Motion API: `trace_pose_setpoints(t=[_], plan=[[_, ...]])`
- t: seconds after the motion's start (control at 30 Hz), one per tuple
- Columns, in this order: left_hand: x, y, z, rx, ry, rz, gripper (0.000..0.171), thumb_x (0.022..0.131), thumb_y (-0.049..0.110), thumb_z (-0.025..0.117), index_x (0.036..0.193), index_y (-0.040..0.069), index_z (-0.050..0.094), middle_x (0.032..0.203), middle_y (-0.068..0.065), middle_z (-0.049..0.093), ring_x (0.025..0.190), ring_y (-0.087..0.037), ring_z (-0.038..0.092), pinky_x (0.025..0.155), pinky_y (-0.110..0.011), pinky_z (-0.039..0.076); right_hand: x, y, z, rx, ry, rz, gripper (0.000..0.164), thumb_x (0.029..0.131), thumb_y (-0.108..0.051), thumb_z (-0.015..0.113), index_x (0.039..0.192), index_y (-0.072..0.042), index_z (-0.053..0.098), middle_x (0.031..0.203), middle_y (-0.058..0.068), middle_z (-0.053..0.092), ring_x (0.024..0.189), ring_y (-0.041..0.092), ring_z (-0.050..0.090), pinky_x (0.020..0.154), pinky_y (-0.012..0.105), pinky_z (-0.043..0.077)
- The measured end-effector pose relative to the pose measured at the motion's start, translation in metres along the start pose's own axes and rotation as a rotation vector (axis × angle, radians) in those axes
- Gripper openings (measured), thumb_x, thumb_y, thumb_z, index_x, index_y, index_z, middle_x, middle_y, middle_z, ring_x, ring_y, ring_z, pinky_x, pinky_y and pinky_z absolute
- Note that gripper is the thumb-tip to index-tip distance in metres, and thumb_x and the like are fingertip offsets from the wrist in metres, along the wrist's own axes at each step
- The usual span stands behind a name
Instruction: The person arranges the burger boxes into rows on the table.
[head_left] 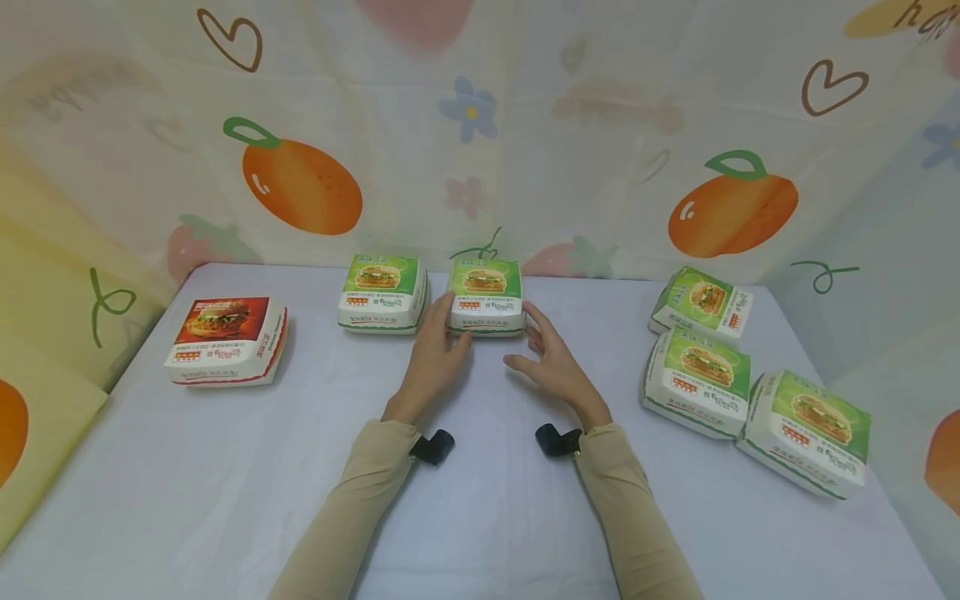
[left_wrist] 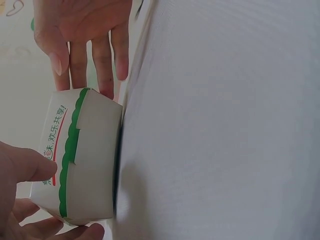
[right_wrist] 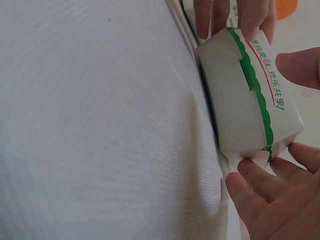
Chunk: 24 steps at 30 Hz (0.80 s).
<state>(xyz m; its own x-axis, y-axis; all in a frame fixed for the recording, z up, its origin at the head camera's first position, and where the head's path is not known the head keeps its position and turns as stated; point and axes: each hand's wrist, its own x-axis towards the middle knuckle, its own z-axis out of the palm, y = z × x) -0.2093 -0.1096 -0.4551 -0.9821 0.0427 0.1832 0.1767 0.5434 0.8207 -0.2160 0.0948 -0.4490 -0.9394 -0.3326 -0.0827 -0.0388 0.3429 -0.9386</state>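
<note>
A green-and-white burger box [head_left: 486, 304] rests flat on the white table between my two hands. My left hand [head_left: 435, 354] lies along the box's left side, with its thumb [left_wrist: 37, 167] in front of the printed front face and its other fingers at the side. From the right, my right hand [head_left: 557, 367] reaches toward the box with extended fingers [right_wrist: 257, 180], their tips right at its side. The right thumb [right_wrist: 300, 67] stands away from the front face. Just left of my left hand is a second green burger box [head_left: 382, 296].
A red burger box [head_left: 225, 342] sits at the far left. On the right are several green burger boxes, one at the back [head_left: 701, 304], one in the middle [head_left: 697, 383] and one nearer [head_left: 806, 433]. A printed fruit cloth [head_left: 525, 167] hangs behind the white table [head_left: 480, 517].
</note>
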Motion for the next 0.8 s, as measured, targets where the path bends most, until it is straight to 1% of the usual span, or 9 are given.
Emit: trace_pose_setpoints(t=[0.2, 0.53, 0.67, 0.8], plan=[[0.000, 0.000, 0.000, 0.003, 0.002, 0.005, 0.068, 0.095, 0.009, 0.059, 0.155, 0.003, 0.027, 0.159, -0.016, 0.031, 0.151, -0.028, 0.026, 0.126, -0.041, 0.021, 0.001, 0.001, 0.000, -0.006, 0.002, 0.008, 0.090, 0.090, -0.011, 0.070, 0.160, -0.017, 0.015, 0.168, 0.007, 0.012, 0.152, 0.034, 0.023, 0.124, 0.044, 0.025], [0.000, 0.003, -0.001, 0.021, 0.019, 0.016, 0.068, 0.093, 0.007, 0.061, 0.153, 0.004, 0.030, 0.159, -0.014, 0.033, 0.151, -0.027, 0.027, 0.126, -0.040, 0.020, -0.001, -0.001, -0.005, -0.050, 0.040, 0.004, 0.088, 0.089, -0.014, 0.072, 0.158, -0.014, 0.019, 0.167, 0.008, 0.015, 0.151, 0.032, 0.028, 0.122, 0.045, 0.029], [-0.002, 0.007, -0.004, 0.026, 0.023, 0.026, 0.067, 0.093, 0.007, 0.062, 0.152, 0.003, 0.031, 0.158, -0.015, 0.034, 0.150, -0.027, 0.028, 0.125, -0.041, 0.022, -0.004, -0.004, -0.008, -0.070, 0.067, -0.022, 0.086, 0.088, -0.014, 0.073, 0.157, -0.012, 0.022, 0.165, 0.010, 0.020, 0.150, 0.033, 0.029, 0.122, 0.045, 0.029], [-0.004, 0.014, -0.009, 0.019, 0.025, 0.035, 0.065, 0.093, 0.006, 0.063, 0.151, 0.002, 0.034, 0.156, -0.016, 0.036, 0.149, -0.029, 0.030, 0.125, -0.043, 0.024, -0.007, -0.008, -0.012, -0.088, 0.104, -0.055, 0.083, 0.087, -0.013, 0.073, 0.156, -0.012, 0.025, 0.163, 0.011, 0.025, 0.149, 0.032, 0.030, 0.122, 0.045, 0.029]])
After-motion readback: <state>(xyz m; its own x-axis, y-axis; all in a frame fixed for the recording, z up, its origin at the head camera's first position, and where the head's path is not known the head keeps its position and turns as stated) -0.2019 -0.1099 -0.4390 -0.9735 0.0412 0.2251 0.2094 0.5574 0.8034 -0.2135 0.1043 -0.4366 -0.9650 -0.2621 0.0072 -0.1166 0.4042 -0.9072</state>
